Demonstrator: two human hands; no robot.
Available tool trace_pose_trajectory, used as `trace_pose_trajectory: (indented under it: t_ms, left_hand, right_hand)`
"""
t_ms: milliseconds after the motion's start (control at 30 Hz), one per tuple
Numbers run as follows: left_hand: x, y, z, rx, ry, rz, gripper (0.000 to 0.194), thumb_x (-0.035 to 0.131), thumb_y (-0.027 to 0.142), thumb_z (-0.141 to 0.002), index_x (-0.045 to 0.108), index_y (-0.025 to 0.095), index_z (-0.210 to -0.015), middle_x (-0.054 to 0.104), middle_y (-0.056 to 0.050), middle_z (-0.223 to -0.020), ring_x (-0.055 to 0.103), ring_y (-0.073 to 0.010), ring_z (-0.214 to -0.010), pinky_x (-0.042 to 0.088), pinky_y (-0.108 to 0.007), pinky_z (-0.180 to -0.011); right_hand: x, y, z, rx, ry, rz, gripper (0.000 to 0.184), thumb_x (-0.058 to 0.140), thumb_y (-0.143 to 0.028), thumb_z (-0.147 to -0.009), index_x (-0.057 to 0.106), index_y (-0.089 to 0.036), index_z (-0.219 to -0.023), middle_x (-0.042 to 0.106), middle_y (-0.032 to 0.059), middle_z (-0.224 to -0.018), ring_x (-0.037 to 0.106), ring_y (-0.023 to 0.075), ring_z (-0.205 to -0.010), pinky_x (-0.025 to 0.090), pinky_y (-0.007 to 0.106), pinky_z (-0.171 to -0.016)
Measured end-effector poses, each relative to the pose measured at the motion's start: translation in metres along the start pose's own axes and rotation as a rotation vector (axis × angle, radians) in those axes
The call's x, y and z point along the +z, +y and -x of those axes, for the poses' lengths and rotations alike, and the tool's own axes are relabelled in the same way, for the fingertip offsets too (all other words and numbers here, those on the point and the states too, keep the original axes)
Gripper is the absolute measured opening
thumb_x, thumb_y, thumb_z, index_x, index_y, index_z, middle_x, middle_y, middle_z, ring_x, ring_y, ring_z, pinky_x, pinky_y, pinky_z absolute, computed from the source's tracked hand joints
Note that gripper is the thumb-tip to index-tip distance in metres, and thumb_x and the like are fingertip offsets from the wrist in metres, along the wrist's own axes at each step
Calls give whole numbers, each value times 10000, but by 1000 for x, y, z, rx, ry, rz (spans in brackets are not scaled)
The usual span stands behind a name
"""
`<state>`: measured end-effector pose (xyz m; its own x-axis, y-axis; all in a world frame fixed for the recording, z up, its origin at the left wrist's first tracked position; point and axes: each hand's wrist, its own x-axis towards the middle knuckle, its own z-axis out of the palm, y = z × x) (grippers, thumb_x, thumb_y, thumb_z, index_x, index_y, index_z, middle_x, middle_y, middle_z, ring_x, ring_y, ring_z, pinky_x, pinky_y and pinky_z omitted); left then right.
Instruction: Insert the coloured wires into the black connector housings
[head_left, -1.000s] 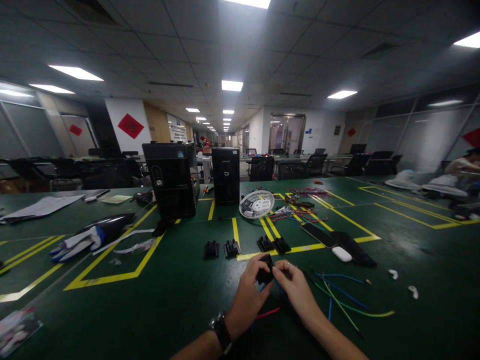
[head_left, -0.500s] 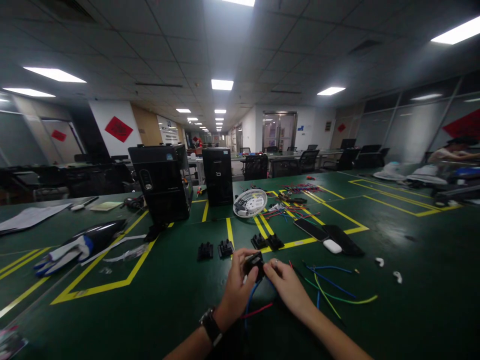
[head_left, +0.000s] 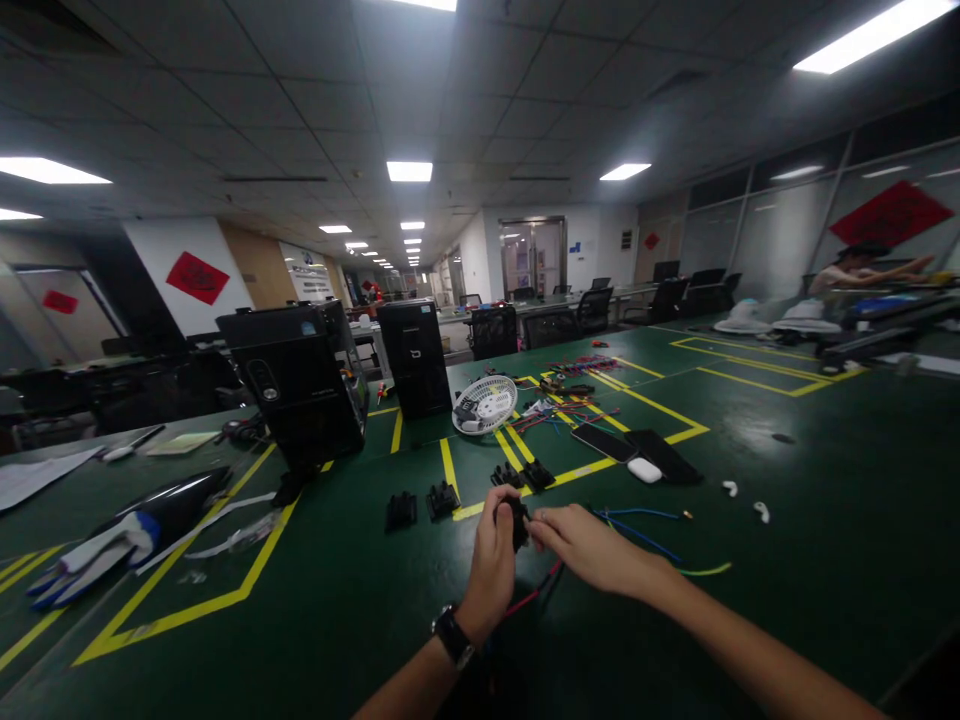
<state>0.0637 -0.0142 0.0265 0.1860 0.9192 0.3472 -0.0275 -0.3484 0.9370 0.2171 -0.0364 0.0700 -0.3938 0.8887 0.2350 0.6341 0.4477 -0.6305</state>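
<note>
My left hand (head_left: 489,562), with a wristwatch (head_left: 452,638), is closed around a small black plastic terminal block (head_left: 519,522) and holds it above the table. My right hand (head_left: 589,545) meets the block's right side with its fingers pinched together; whatever lies between the fingertips is too small to make out. A red wire (head_left: 534,592) hangs below the hands, its upper end hidden. Similar black blocks (head_left: 401,510) stand in a row just beyond my hands. Blue wires (head_left: 641,535) and a yellow-green wire (head_left: 705,571) lie to the right, partly behind my right forearm.
Two black computer towers (head_left: 292,390) stand at the back left, near a white basket (head_left: 495,400). A phone (head_left: 604,442), a white earbud case (head_left: 643,470) and loose earbuds (head_left: 761,512) lie right. A glove (head_left: 97,560) rests left. Another person (head_left: 855,268) sits at far right.
The view has swung right and tilted slightly. The black block has been turned in my left hand, and my right hand has shifted around its right side, its forearm now reaching in flatter.
</note>
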Motion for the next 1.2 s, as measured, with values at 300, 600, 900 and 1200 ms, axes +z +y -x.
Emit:
trace_pose_trajectory:
  t_ms: [300,600,900,1200]
  left_hand:
    - [27,30,-40,37,265,251,458,303,562,-917,542,178,-987,554,-27,-808,539,-142,-701,455,-250,-645]
    - [-10,48,-49,226,268,221,435,347,540,-915,589,182,-967,606,-47,-830,583,-153,-733,469,-276,-694]
    - [-98,13,-119,-60,401,184,330,336,499,-911,460,195,-936,641,-17,-626,612,-149,-537,461,-253,-541]
    - [-63,-52,-124,-179,84,-680,378,193,364,-963,520,190,-886,674,-95,-798,666,-195,-750,466,-300,-699]
  right_hand:
    - [-32,-23,-20,124,172,39,368,302,-272,-950,553,-171,-700,536,-14,-615,482,131,-583,326,232,-583]
    - [-36,-52,-22,5,139,319,396,333,-297,-972,648,-175,-767,656,46,-724,564,151,-630,315,254,-599]
    - [50,-40,-7,56,33,213,401,297,-254,-995,639,-172,-801,664,40,-754,616,158,-718,377,244,-655]
    - [22,-9,3,33,49,430,274,427,-161,-916,682,-203,-1006,619,78,-984,572,201,-933,422,293,-811]
